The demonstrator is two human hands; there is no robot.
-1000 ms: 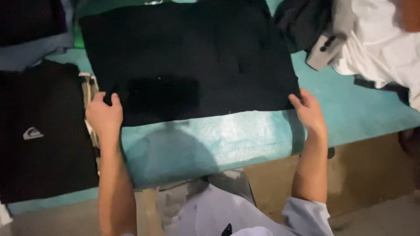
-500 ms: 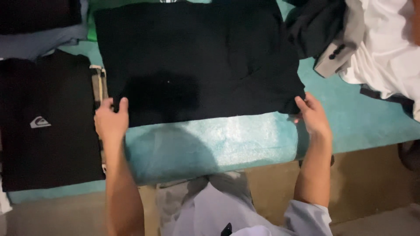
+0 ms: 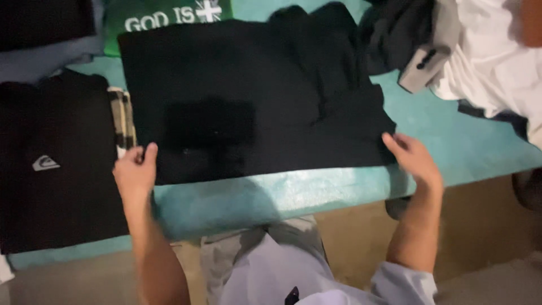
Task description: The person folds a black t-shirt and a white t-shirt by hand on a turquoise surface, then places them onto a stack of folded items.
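A black garment (image 3: 248, 96) lies spread flat across the middle of a teal table (image 3: 468, 147), its near hem running parallel to the table's front edge. The left hand (image 3: 134, 172) sits at the garment's 7 o'clock corner, fingers curled loosely with the thumb raised against the cloth edge; whether it pinches the fabric cannot be told. The right hand (image 3: 411, 158) rests at the 4 o'clock corner, palm down, fingers spread and laid at the hem, gripping nothing visible. Both forearms reach up from the bottom of the view, elbows bent outward. Compared with half a second earlier, the garment appears lower and more fully in view, its top edge now exposed, and both hands lie slightly further from the table's front edge. At 9 o'clock of the garment lies a folded black shirt with a small white emblem (image 3: 53, 164), a checked strip (image 3: 123, 118) between the two. At 11 o'clock a green shirt with white print (image 3: 169, 14) shows beneath the garment's top edge. At 2 o'clock sits a heap of dark and white clothing (image 3: 463, 51)
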